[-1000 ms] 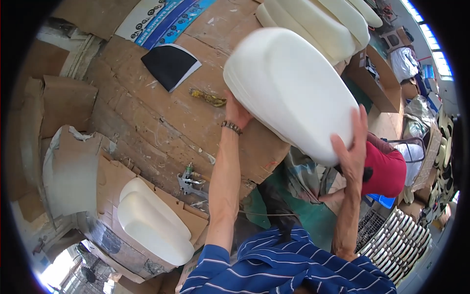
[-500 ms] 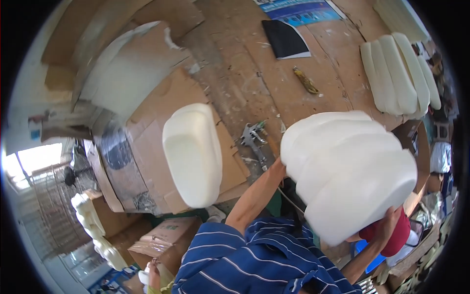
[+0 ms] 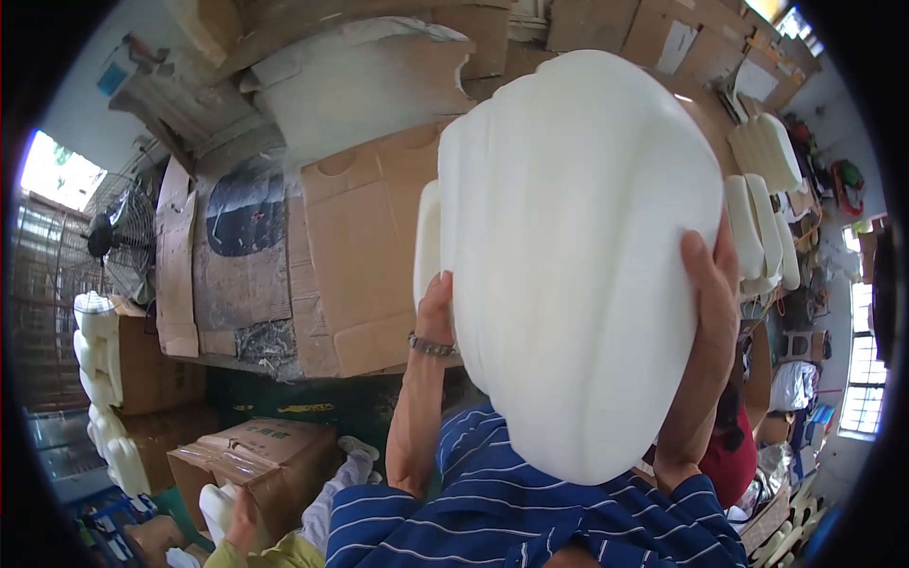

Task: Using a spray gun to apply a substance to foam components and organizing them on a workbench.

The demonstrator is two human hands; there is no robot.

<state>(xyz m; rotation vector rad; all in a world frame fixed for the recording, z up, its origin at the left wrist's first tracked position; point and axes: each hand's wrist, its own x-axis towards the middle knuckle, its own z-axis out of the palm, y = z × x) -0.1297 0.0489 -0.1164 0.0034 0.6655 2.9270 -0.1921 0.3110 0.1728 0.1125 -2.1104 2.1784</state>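
Observation:
A large white foam cushion (image 3: 578, 256), with shallow grooves along its left part, is raised before me and tilted upright. My left hand (image 3: 437, 310), a band at its wrist, presses the cushion's left edge; some of its fingers are hidden behind it. At the opposite edge my right hand (image 3: 712, 284) grips the foam, thumb on the near face and fingers round the side. Just past the left edge, part of a smaller foam pad (image 3: 428, 232) shows on the cardboard-covered table (image 3: 365, 227). The held cushion hides much of the tabletop.
Several ribbed foam cushions (image 3: 748, 227) stand at the right. On the left are a fan (image 3: 109, 234), a taped carton (image 3: 260, 454) and foam pieces on boxes (image 3: 99, 360). A co-worker's hand (image 3: 243, 521) is near white foam at lower left; another person in red (image 3: 739, 459) is at right.
The cushion has moved left and up and been turned, its grooves now running lengthwise. Both hands have come to its opposite sides. My view has shifted, and the spray gun is no longer visible.

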